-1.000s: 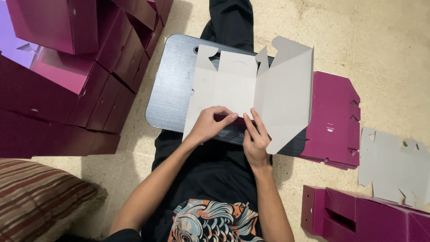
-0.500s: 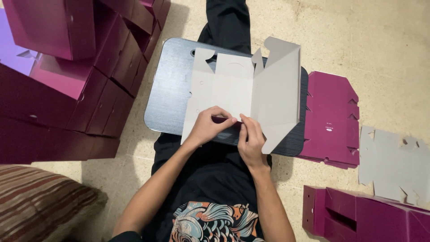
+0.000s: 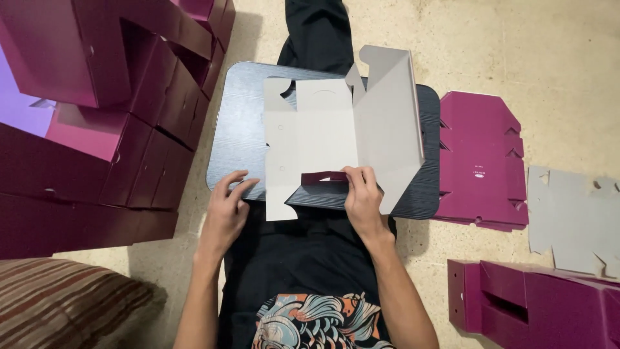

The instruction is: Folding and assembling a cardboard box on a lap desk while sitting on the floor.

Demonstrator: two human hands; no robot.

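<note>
Flat grey box blank (image 3: 323,139) lying on dark lap board (image 3: 236,139), long axis running 12 to 6 o'clock; right panel raised, tilted toward 1 o'clock. Right hand (image 3: 363,200) pinching folded magenta flap (image 3: 325,177) at blank's 6 o'clock edge. Left hand (image 3: 226,210) open, fingers spread, resting at board's 7 o'clock corner. Stacked flat magenta blanks (image 3: 481,158) at 3 o'clock, assembled magenta boxes (image 3: 97,110) at 9 o'clock.

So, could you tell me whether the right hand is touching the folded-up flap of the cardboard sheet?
Touching: in the head view the right hand has its fingertips on the small magenta flap.
</note>
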